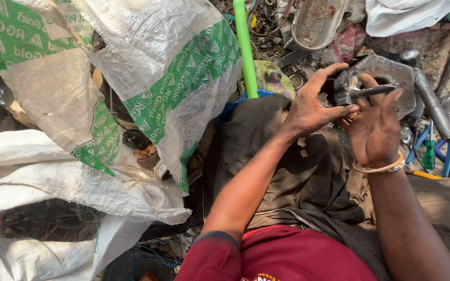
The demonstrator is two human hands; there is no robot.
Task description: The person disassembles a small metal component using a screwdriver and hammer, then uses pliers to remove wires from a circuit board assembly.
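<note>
Pliers, dark and slim, sit pinched in the right hand, left hand half-open, fingers spread, beside them, right of white woven sacks with green printed bands

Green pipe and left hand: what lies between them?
In the head view, a crumpled yellow-green cloth lies between the green pipe and the left hand.

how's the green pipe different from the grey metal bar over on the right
The green pipe is bright green, thin and even along its length, running almost straight up the picture; the grey metal bar is dull grey, thicker, with a rounded knob end, and lies slanted. The pipe sits beyond the left hand, while the bar is beside the right hand. Both are long, round and lie untouched among the scrap.
</note>
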